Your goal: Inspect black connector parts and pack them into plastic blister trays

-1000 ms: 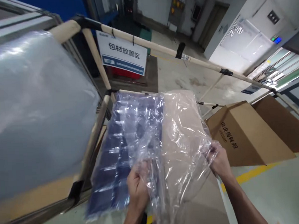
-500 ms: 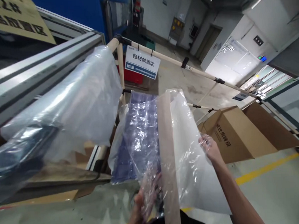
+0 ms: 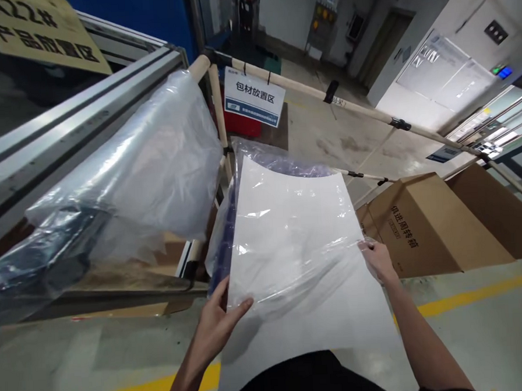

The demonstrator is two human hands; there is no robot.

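A large white sheet [image 3: 289, 223] lies partly inside a clear plastic bag [image 3: 282, 273], its lower part bare near my body. My left hand [image 3: 219, 317] grips the left edge of the sheet and bag, thumb on top and fingers underneath. At the right edge, my right hand [image 3: 378, 258] pinches the clear film. Beneath and behind the sheet, bluish plastic trays [image 3: 222, 253] show at the left and top edges.
Plastic film [image 3: 166, 154] hangs over a metal rail [image 3: 86, 120] at the left. Cardboard boxes [image 3: 424, 225] stand at the right. A tube rail [image 3: 299, 85] with a hanging sign [image 3: 254, 96] runs across behind.
The white sheet and its brown strip edge have turned and spread flat to the left over the bluish trays. My left hand has moved left, out from behind crumpled film, onto the sheet's left edge.
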